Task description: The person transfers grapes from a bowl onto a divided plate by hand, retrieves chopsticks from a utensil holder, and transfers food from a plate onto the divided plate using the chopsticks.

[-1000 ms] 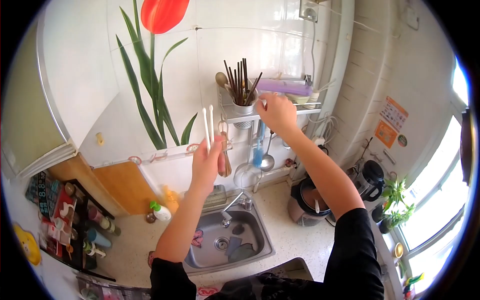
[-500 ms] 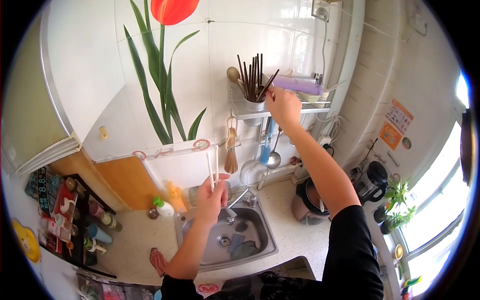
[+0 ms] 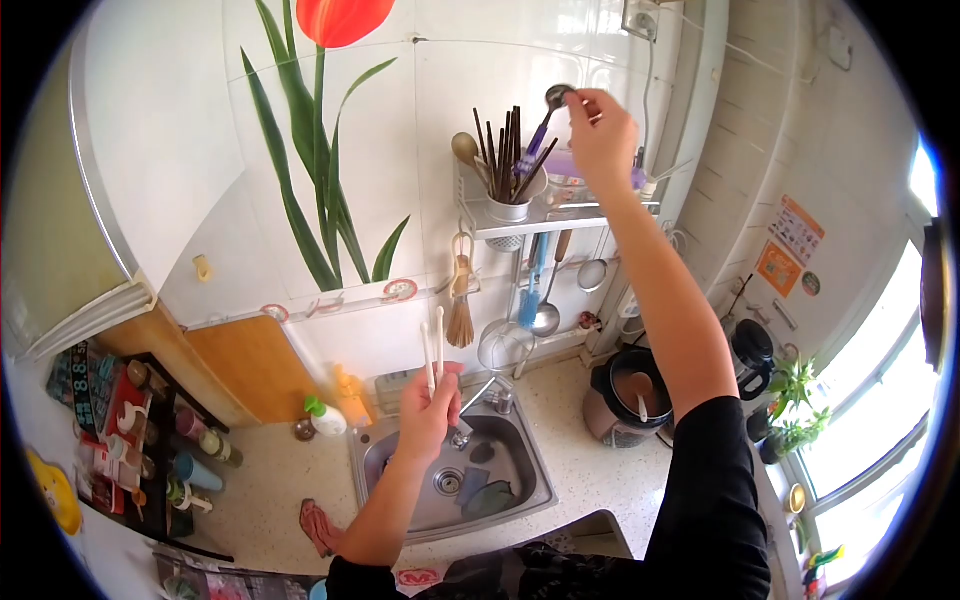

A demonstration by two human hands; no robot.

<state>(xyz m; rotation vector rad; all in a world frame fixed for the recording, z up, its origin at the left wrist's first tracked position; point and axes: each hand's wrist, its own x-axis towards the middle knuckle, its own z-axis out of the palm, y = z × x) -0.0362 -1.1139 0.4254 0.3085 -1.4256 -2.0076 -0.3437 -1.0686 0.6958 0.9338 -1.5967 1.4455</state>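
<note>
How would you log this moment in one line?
left hand: grips two slim white sticks | right hand: pinches purple-handled spoon by bowl end, handle down | shelf: chopsticks standing in cup

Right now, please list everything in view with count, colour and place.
White sticks: two, white, in left hand
Spoon: one, purple-handled, in right hand
Cup: one, white, on silvery shelf
Dark sticks: several, brown, in cup
Hanging utensils: several, mixed colours, below shelf
Tulip picture: one, red-green, on wall
Sink: one, grey, in counter
Cloth: one, pink, left of sink
Bottle: one, white-green, left of sink
Wooden board: one, brown, at left
Cooker: one, dark, right of sink
Plants: several, green, by window
Containers: many, mixed colours, far left
Left hand: one, bare, above sink
Right hand: one, bare, above shelf
</note>
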